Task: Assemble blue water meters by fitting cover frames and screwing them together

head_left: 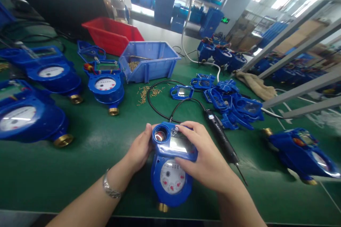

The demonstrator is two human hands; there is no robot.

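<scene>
A blue water meter (pixel 170 177) with a white dial and a brass end lies on the green mat in front of me. A blue cover with a small clear window (pixel 178 144) sits on its upper part. My left hand (pixel 140 149) grips the left side of that cover, fingers curled round its edge. My right hand (pixel 205 156) rests over the right side, fingers pressed on the cover's top and edge. A black electric screwdriver (pixel 222 138) with a cable lies on the mat just right of my right hand.
More blue meters (pixel 106 87) lie left and far right (pixel 303 152). A blue bin (pixel 149 60) holds brass screws, with loose screws (pixel 146 94) before it. A red bin (pixel 112 33) stands behind. Spare blue covers (pixel 231 103) are piled right. A person in white sits across.
</scene>
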